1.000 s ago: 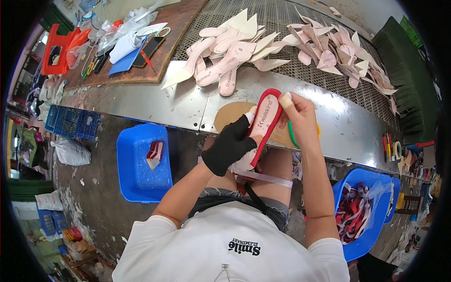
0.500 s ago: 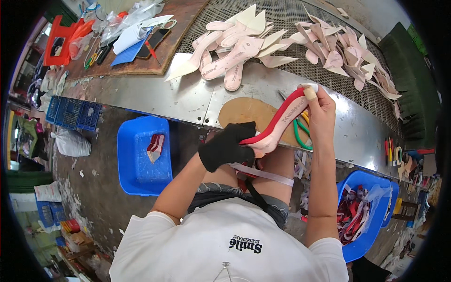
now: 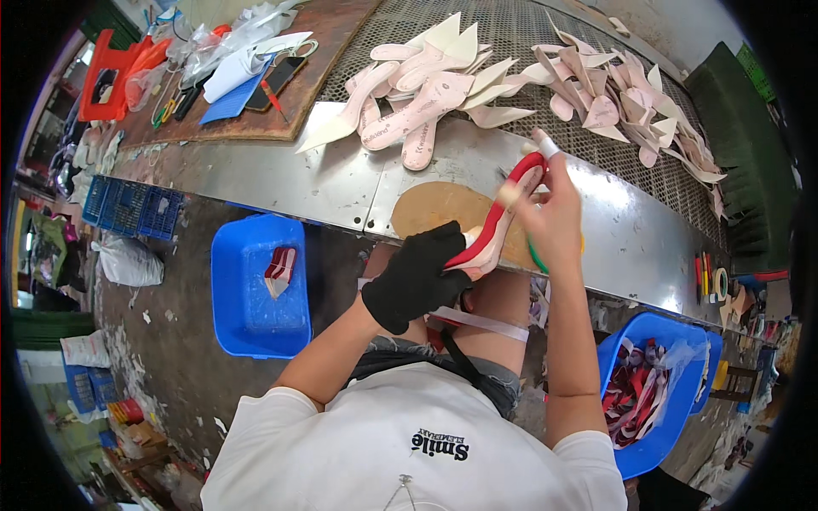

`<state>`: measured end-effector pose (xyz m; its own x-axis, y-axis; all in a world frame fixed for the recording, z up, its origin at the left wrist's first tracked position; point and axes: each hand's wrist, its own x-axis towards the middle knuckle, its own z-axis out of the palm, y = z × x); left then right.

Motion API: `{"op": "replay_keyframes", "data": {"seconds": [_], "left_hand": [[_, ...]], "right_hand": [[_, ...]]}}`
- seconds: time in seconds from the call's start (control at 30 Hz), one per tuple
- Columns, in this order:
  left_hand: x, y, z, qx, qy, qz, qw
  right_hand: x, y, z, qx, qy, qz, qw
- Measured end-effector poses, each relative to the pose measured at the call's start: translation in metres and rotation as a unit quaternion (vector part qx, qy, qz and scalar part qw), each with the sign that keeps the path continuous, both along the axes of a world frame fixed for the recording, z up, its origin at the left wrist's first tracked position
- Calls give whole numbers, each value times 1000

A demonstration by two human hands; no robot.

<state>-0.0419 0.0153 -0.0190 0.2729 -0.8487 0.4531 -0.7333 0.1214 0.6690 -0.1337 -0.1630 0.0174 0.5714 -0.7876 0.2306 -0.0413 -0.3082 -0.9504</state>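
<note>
A curved pink shoe insole (image 3: pixel 497 236) with a red strip along its edge is held over my lap, slanting up to the right. My left hand (image 3: pixel 415 277), in a black glove, grips its lower end. At the upper end, my right hand (image 3: pixel 552 213) has its thumb on the red strip and other fingers around the far side; some fingertips are wrapped in tape or covers. The thumb is slightly blurred. A pale ribbon (image 3: pixel 481 322) hangs across my thighs below. Behind the insole, a round tan board (image 3: pixel 430 209) lies on the metal bench edge, with green-handled scissors (image 3: pixel 537 257) partly hidden by my right hand.
Piles of pointed pale insoles (image 3: pixel 417 111) lie on the mesh-topped bench (image 3: pixel 520 21). A blue bin (image 3: pixel 256 328) holding red-edged pieces stands at left; another blue bin (image 3: pixel 635 456) with red and white strips stands at right. A wooden board (image 3: pixel 230 128) carries tools and bags.
My right hand has slid down from the insole's upper tip, its thumb now lower along the red strip. The insole stands steeper, and my left hand has shifted slightly right.
</note>
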Motion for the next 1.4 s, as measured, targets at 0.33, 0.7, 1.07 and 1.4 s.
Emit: {"op": "replay_keyframes", "data": {"seconds": [0.33,0.7,1.07,1.4], "left_hand": [[4,5,10,99,300,-73,946],[7,4,9,120,578,-86,803],[16,-41,-18,-46,828,-226,511],[8,-30,-19,7,701,-90,707]], "right_hand": [[-9,-27,22,-47,2,9,999],[-35,-28,17,109,-93,181,973],[-129,-91,-49,-139,241,-203,939],[-149,-101,-82,-408,293,-310,807]]}}
